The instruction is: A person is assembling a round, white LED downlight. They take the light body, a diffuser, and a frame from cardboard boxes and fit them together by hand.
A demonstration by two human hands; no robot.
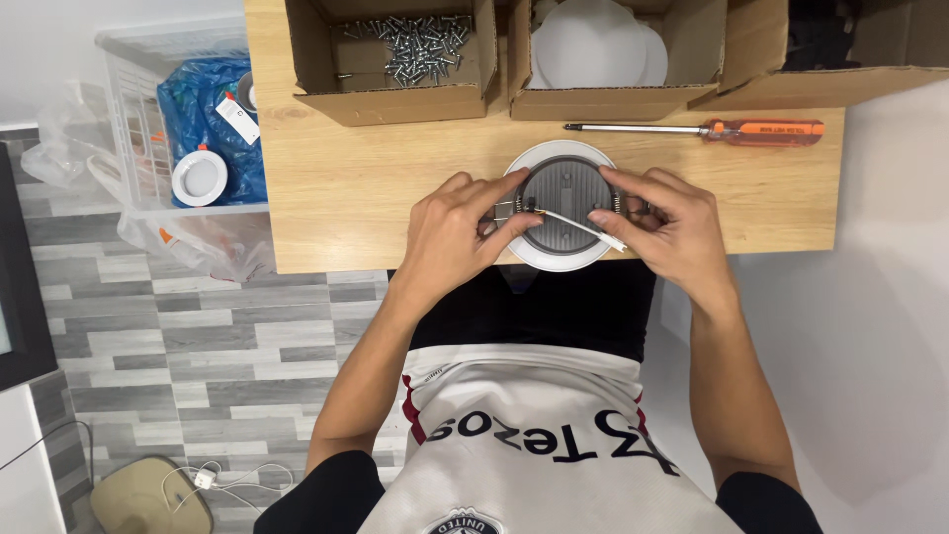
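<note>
Round downlight (pixel 560 203), white rim and grey ribbed back facing up, flat on the near edge of the wooden counter (pixel 346 188). Thin white lead (pixel 583 228) crossing the grey back, running toward the right. Left hand (pixel 450 237) closed on the fitting's left side, fingertips pinched at the spring clip and the end of the lead; right hand (pixel 662 222) clamped on the right rim, thumb and forefinger pressing by the other clip. Just beyond, an orange-handled screwdriver (pixel 692 129) lying across the counter, untouched. Farther back, an open cardboard box of loose screws (pixel 410 44) at left and a box of white round covers (pixel 593 44) beside it. Off the counter to the left, a clear plastic crate (pixel 148 109) holding a blue bag and another white fitting. Likely risks: a spring clip snapping onto a fingertip under pressure, the thin lead tearing loose if tugged, or the fitting sliding off the near edge.
</note>
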